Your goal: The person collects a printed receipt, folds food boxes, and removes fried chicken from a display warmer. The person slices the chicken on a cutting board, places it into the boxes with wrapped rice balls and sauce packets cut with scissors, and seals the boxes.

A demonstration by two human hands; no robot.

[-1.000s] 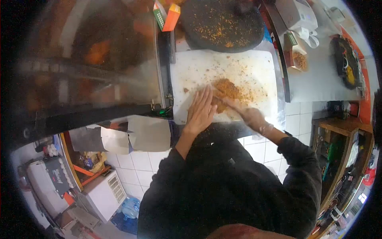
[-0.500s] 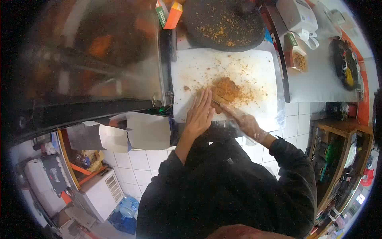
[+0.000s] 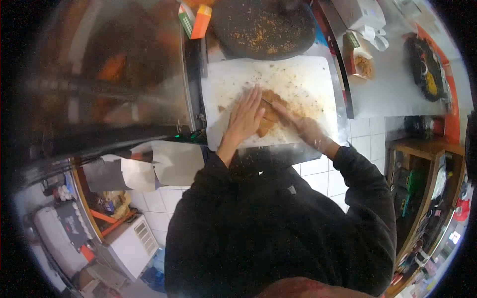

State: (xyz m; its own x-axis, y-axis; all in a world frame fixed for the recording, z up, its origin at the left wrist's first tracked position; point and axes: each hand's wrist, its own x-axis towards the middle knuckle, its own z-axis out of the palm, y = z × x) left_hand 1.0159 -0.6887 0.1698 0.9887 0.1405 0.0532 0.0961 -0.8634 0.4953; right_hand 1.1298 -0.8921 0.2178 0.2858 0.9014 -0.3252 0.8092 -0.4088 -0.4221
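As the right hand (image 3: 311,133) grips a knife (image 3: 281,111), crumbly food (image 3: 267,119) lies flat.

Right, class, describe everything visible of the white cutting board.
The white cutting board looks plastic: a flat, roughly rectangular slab with rounded corners, speckled with brown crumbs. It lies flat beside the round dark slab. Cut brown food rests on it; the left hand and right hand are above, contact unclear.

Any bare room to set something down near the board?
Yes: grey counter, between the food box and black object. Crowded: middle of the crumb-strewn board, with left hand, brown food, right hand holding knife.
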